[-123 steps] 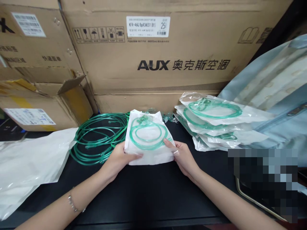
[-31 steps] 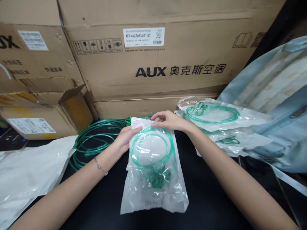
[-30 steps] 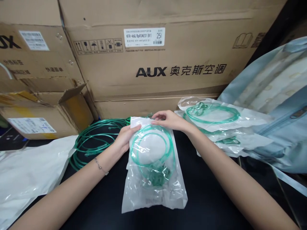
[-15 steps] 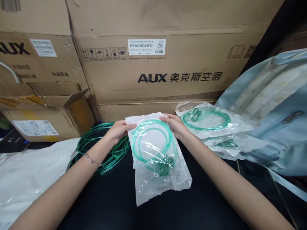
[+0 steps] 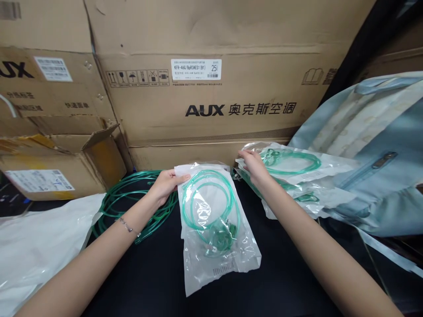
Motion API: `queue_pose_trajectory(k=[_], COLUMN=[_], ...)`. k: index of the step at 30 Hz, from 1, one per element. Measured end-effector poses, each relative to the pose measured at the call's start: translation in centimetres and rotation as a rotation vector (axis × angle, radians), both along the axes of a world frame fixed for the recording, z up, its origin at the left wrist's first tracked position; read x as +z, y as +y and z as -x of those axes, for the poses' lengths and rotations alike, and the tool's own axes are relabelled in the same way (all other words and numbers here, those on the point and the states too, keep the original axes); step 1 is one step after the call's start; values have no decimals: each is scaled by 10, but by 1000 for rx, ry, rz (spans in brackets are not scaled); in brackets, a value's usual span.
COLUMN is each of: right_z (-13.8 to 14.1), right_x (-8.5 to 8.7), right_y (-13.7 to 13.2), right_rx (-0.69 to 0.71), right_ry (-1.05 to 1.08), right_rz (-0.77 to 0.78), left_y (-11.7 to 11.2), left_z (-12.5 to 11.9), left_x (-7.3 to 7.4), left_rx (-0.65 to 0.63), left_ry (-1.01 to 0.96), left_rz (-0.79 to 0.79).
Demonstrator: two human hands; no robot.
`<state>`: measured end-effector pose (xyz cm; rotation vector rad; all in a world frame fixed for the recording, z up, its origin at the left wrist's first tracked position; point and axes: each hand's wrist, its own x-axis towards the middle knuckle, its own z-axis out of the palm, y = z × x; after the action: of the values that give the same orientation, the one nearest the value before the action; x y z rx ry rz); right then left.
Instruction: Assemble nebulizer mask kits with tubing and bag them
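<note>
My left hand (image 5: pixel 165 186) pinches the top left corner of a clear-and-white pouch (image 5: pixel 211 204). Inside it are a coiled green tube and a crumpled greenish piece that looks like an oxygen mask (image 5: pixel 222 235). The pouch slants down over the black tabletop, a printed barcode near its lower end. To the right, my right hand (image 5: pixel 254 167) is closed at the left edge of a similar pouch (image 5: pixel 332 164), top of a small pile; its fingertips press the clear film. Green tubing shows through that pouch too. Other pouches (image 5: pixel 330 196) beneath are partly covered.
Loose coils of green tubing (image 5: pixel 127 187) lie behind my left forearm. A white plastic bag (image 5: pixel 42 246) spreads at the left. An open carton (image 5: pixel 62 163) and large AUX boxes (image 5: pixel 205 39) stand behind. A light blue backpack (image 5: pixel 390 189) leans at the right.
My right hand has let go of the top right corner of the pouch in my left hand and moved right to the pile. The left hand keeps its hold.
</note>
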<state>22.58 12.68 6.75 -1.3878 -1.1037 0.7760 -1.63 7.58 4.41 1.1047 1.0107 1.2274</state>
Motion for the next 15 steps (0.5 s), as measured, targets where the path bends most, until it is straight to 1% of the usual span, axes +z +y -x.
queue_pose_trajectory(k=[4, 7, 9, 12, 15], right_z=[-1, 9, 16, 24, 31], right_x=[-1, -5, -7, -7, -7], right_y=[1, -3, -8, -16, -24], right_rx=[14, 32, 67, 178, 336], right_ry=[-47, -73, -82, -87, -55], right_rz=[-16, -2, 9, 38, 59], left_y=[2, 3, 3, 4, 4], left_z=[1, 2, 2, 2, 3], left_x=[-1, -2, -3, -2, -1], left_rx=[-11, -24, -29, -18, 21], left_ry=[-7, -17, -23, -29, -37], left_rz=[-12, -21, -26, -30, -41])
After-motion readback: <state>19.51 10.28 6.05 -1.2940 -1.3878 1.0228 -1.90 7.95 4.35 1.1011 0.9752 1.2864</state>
